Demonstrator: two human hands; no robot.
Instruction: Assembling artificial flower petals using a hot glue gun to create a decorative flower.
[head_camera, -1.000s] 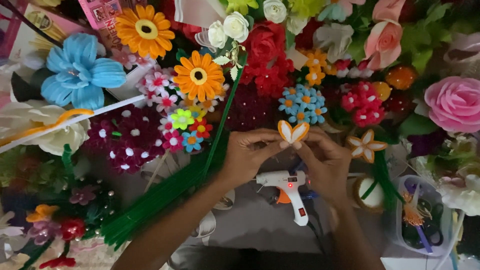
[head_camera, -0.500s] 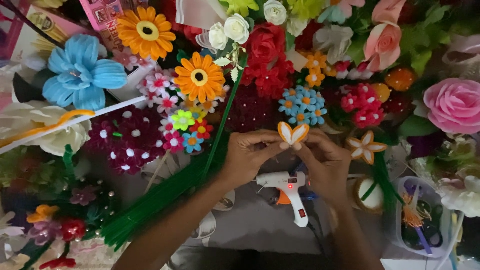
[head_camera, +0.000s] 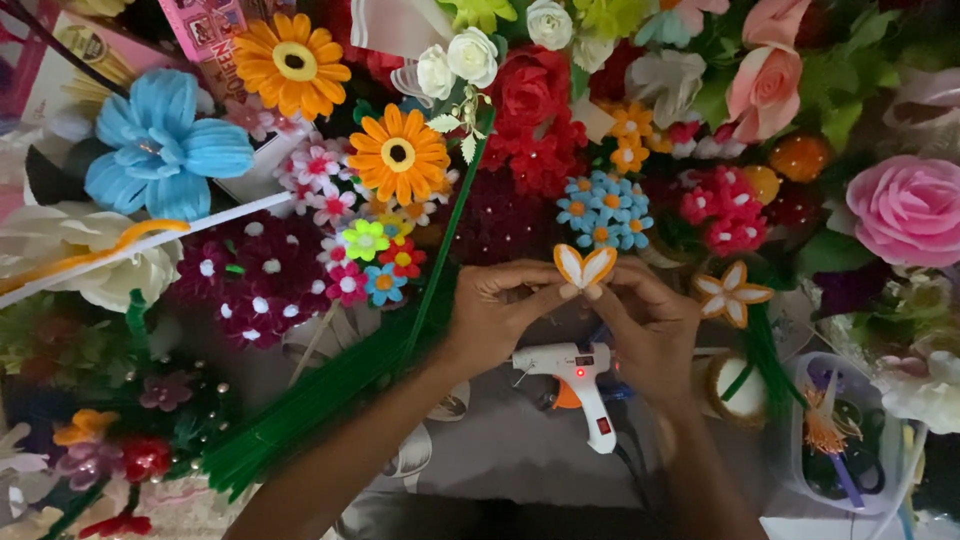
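Observation:
My left hand and my right hand meet at their fingertips in the middle of the view. Together they pinch a small piece of two orange-edged white petals, held upright between thumbs and forefingers. Just below the hands a white hot glue gun lies on the grey surface with a small red light lit, its black cord running toward me. A finished orange and white star-shaped flower lies to the right of my right hand.
Handmade flowers crowd the far side: orange daisies, a blue flower, red roses, pink roses. A bundle of green stems lies to the left. A clear plastic tub with small bits stands at the right.

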